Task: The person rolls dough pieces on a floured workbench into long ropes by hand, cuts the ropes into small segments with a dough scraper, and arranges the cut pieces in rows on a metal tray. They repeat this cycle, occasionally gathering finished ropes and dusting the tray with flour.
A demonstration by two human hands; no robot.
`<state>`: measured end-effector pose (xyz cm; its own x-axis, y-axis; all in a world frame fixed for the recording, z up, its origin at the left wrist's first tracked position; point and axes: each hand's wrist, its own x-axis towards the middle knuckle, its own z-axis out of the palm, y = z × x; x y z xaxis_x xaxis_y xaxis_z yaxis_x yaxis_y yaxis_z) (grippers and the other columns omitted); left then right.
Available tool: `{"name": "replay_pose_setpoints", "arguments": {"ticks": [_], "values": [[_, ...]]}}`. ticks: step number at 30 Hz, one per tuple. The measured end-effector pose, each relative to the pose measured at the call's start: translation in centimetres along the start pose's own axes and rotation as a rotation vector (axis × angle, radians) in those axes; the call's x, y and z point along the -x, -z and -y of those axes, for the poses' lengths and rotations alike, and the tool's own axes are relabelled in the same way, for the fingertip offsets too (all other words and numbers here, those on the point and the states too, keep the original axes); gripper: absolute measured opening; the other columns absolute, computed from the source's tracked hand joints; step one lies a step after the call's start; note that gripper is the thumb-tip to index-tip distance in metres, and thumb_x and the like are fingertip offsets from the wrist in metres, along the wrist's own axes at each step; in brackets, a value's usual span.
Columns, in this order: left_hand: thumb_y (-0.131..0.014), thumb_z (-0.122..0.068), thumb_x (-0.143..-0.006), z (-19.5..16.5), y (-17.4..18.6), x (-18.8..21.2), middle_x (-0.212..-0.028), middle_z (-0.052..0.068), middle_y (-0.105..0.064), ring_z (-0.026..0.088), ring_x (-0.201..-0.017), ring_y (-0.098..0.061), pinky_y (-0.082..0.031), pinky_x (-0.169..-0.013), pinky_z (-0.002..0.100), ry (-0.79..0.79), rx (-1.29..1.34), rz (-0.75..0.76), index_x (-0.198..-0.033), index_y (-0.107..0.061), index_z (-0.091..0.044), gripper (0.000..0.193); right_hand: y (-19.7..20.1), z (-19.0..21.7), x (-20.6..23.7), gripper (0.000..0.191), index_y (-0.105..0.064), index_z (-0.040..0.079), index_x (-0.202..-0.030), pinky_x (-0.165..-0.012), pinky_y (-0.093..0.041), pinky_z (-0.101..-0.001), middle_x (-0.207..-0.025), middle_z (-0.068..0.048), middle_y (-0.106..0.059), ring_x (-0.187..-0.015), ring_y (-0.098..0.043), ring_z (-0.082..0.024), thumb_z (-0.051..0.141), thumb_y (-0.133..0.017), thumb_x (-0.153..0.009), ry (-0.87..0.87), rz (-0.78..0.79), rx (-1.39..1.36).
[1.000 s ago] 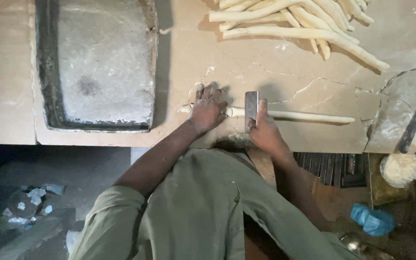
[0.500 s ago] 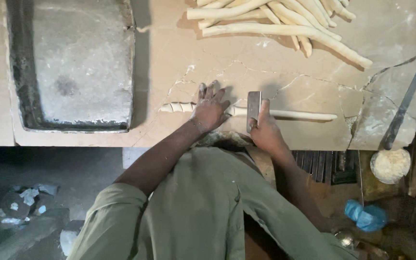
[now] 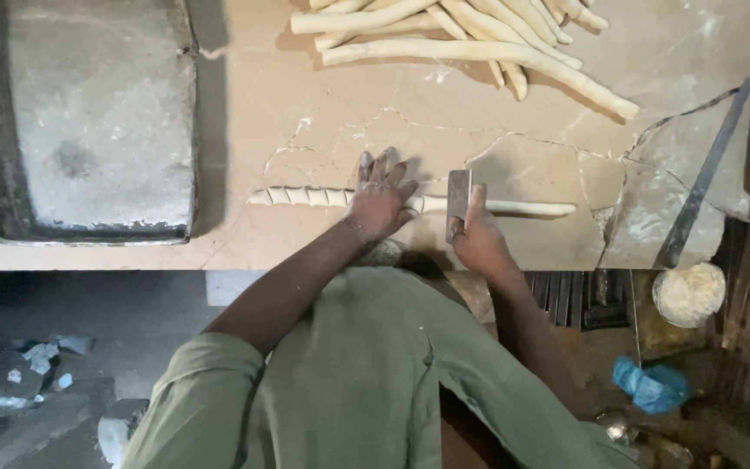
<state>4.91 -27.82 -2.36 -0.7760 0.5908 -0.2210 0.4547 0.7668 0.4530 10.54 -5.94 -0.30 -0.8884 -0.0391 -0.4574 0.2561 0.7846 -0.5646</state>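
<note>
Progress so far: long pale dough rope [image 3: 523,208] near the counter's [image 3: 323,130] front edge is pinned flat by the open left hand [image 3: 381,201], small flat metal cutter [image 3: 458,198] gripped in the right hand [image 3: 477,243]; left end's already sliced, right stretch uncut.

A bakery-style food workshop: long pale dough ropes [image 3: 470,39] piled on a cracked beige stone worktop [image 3: 514,122], beside a worn grey metal tray [image 3: 88,122].

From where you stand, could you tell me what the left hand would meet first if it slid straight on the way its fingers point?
The left hand points away from the person, across the bare stone counter. The first thing in that line looks to be the pile of dough ropes at the far edge, though the line may pass slightly to one side.
</note>
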Motion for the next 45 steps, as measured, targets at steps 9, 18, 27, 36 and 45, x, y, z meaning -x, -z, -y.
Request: {"name": "replay_pose_setpoints", "arguments": {"ticks": [9, 18, 27, 36, 45], "values": [[-0.072, -0.047, -0.083, -3.8, -0.7, -2.9, -0.151, 0.019, -0.038, 0.048, -0.147, -0.016, -0.007, -0.116, 0.075, -0.066, -0.009, -0.024, -0.14, -0.06, -0.02, 0.064, 3.2, -3.5, 1.0, 0.083, 0.0, -0.007, -0.157, -0.103, -0.045, -0.0547, -0.127, -0.044, -0.055, -0.117, -0.059, -0.055, 0.018, -0.053, -0.099, -0.076, 0.058, 0.009], [-0.069, -0.043, -0.091, -7.6, -1.3, -5.5, -0.159, 0.017, -0.034, 0.044, -0.154, -0.013, -0.006, -0.122, 0.071, -0.074, -0.009, 0.099, -0.128, -0.066, -0.019, 0.044, 5.6, -8.0, 1.1, 0.086, -0.003, -0.011, -0.155, -0.103, -0.044, -0.0557, -0.134, -0.047, -0.048, -0.123, -0.053, -0.059, 0.02, -0.057, -0.097, 0.062, -0.011, -0.002], [-0.068, -0.042, -0.092, -11.3, -2.9, -8.4, -0.157, 0.02, -0.034, 0.045, -0.153, -0.012, -0.005, -0.121, 0.071, -0.089, -0.064, 0.062, -0.13, -0.064, -0.018, 0.046, 7.5, -12.2, 1.6, 0.083, -0.004, -0.01, -0.157, -0.103, -0.045, -0.0553, -0.133, -0.045, -0.053, -0.12, -0.057, -0.058, 0.024, -0.054, -0.1, 0.129, -0.09, -0.015], [-0.07, -0.043, -0.087, -15.2, -4.4, -11.1, -0.151, 0.021, -0.037, 0.051, -0.147, -0.015, -0.007, -0.117, 0.074, -0.101, -0.057, 0.008, -0.131, -0.062, -0.013, 0.053, 11.5, -13.7, 2.6, 0.074, -0.017, -0.005, -0.154, -0.096, -0.049, -0.0558, -0.121, -0.039, -0.063, -0.113, -0.063, -0.053, 0.02, -0.055, -0.096, -0.088, -0.025, -0.055], [-0.073, -0.04, -0.083, -18.5, -5.4, -14.0, -0.148, 0.019, -0.04, 0.048, -0.148, -0.017, -0.01, -0.116, 0.075, -0.143, 0.014, 0.049, -0.129, -0.062, -0.011, 0.056, 14.6, -15.7, 3.6, 0.078, -0.011, -0.006, -0.157, -0.1, -0.047, -0.0558, -0.123, -0.043, -0.058, -0.116, -0.06, -0.055, 0.021, -0.057, -0.099, -0.135, -0.074, -0.006]]}}
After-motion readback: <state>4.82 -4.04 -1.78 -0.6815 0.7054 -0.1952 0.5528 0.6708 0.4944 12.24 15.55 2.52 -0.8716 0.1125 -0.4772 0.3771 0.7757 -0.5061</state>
